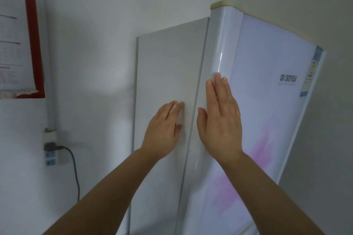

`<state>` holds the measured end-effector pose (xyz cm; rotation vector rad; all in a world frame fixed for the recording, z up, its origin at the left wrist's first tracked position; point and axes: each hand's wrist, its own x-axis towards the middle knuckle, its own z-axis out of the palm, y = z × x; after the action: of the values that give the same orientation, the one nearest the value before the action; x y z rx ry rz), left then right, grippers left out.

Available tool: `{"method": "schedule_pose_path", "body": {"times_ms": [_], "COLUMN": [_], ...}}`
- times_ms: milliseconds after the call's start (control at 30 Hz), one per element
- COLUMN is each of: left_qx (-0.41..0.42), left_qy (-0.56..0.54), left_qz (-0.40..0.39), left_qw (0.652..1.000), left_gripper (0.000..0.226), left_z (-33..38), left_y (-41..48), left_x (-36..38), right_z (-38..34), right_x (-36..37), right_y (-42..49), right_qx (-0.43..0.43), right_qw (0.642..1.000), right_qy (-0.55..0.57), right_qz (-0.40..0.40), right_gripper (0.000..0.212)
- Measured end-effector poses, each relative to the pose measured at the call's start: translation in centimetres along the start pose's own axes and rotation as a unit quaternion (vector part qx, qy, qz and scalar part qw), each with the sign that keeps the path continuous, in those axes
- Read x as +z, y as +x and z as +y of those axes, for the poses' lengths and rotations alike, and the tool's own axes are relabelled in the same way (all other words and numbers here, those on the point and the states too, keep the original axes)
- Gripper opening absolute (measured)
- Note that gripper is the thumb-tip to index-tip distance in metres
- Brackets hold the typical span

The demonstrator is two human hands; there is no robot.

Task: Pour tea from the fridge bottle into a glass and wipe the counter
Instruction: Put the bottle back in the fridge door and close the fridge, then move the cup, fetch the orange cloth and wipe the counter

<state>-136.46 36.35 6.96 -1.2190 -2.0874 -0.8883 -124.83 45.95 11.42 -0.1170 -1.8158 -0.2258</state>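
A tall white fridge fills the right half of the view, its glossy door (pixel 267 86) printed with a faint pink pattern and a brand logo. The door looks shut against the grey side panel (pixel 168 74). My left hand (pixel 164 129) lies on that side panel with its fingertips at the seam beside the door edge. My right hand (pixel 219 120) rests flat, fingers stretched upward, on the door's rounded left edge. Neither hand holds anything. The bottle, the glass and the counter are out of view.
A white wall runs behind and to the left of the fridge. A wall socket strip (pixel 50 150) with a plugged-in grey cable (pixel 75 173) hangs low on the left. A red-framed paper poster (pixel 17 30) is at the upper left.
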Motion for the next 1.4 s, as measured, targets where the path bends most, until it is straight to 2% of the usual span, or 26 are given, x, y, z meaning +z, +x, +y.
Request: {"method": "schedule_pose_path", "body": {"times_ms": [167, 300, 433, 567, 667, 833, 1067, 1267, 1400], "left_qx": [-0.091, -0.18, -0.249, -0.304, -0.336, -0.379, -0.449, -0.529, -0.579], "left_qy": [0.068, 0.146, 0.217, 0.217, 0.212, 0.216, 0.249, 0.252, 0.252], "left_qz": [-0.096, -0.216, -0.342, -0.411, -0.433, -0.426, -0.404, -0.365, -0.343], "left_qw": [0.989, 0.949, 0.88, 0.832, 0.809, 0.793, 0.758, 0.723, 0.695], "left_gripper": [0.062, 0.066, 0.066, 0.063, 0.062, 0.059, 0.058, 0.056, 0.054], "left_z": [-0.2, -2.3, -4.8, -6.8, -8.1, -10.3, -14.0, -16.1, -16.8], "left_y": [-4.1, -8.1, -12.6, -16.8, -19.7, -24.5, -32.7, -40.5, -45.4], "left_x": [-2.2, -3.8, -5.7, -8.5, -11.2, -17.2, -28.3, -37.2, -41.9], "right_z": [-2.8, -6.5, -10.6, -13.1, -15.7, -22.4, -36.2, -48.5, -55.6], "right_x": [-1.1, -1.5, -1.8, -1.2, -0.6, 0.8, 0.6, -0.8, -1.5], "right_y": [-3.1, -7.2, -10.5, -12.2, -12.4, -12.3, -11.9, -12.0, -12.7], "right_qx": [0.013, 0.012, -0.005, -0.021, -0.042, -0.072, -0.116, -0.191, -0.246], "right_qw": [0.992, 0.963, 0.887, 0.828, 0.8, 0.767, 0.715, 0.686, 0.65], "right_qy": [-0.044, -0.059, -0.024, 0.039, 0.101, 0.163, 0.243, 0.289, 0.316], "right_qz": [-0.116, -0.264, -0.462, -0.559, -0.59, -0.616, -0.645, -0.64, -0.646], "right_gripper": [0.053, 0.043, 0.052, 0.047, 0.046, 0.047, 0.05, 0.049, 0.049]}}
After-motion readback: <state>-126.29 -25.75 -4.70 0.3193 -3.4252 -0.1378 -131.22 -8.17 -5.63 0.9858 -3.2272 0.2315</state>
